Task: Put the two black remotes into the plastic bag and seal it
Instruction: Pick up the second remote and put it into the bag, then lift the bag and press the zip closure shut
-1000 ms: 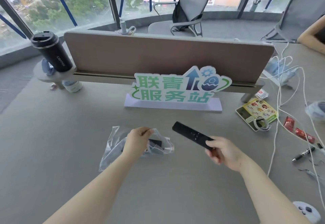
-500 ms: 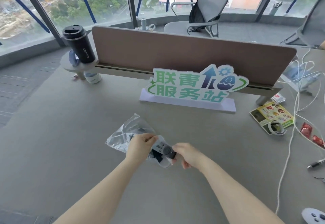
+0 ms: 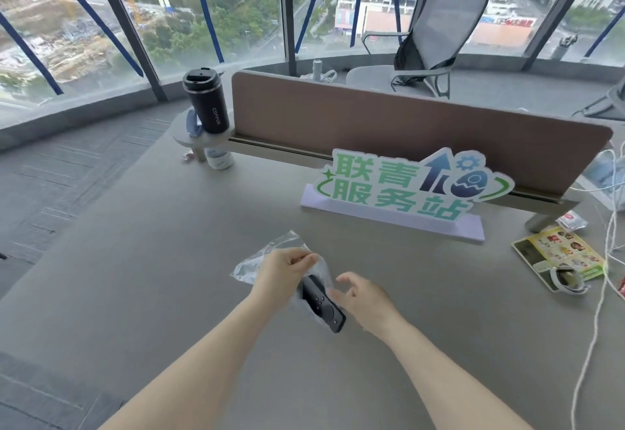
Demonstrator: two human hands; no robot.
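Observation:
A clear plastic bag (image 3: 252,265) lies on the grey table, and my left hand (image 3: 282,272) pinches its open mouth. One black remote (image 3: 321,303) sticks out of the mouth, its near end resting on the table. Just to the right of that remote hovers my right hand (image 3: 363,301), fingers spread, holding nothing. I cannot make out the second remote; my left hand and the crumpled plastic hide the inside of the bag.
A green-lettered sign (image 3: 402,189) on a lilac base stands behind the bag, in front of a brown divider (image 3: 389,125). A black coffee tumbler (image 3: 206,101) stands at the back left. A leaflet (image 3: 561,254), a tape roll (image 3: 566,281) and white cables (image 3: 605,277) lie at right.
My right hand carried the black remote from the right into the bag's mouth, then let go and opened. My left hand kept hold of the bag. The camera swung left.

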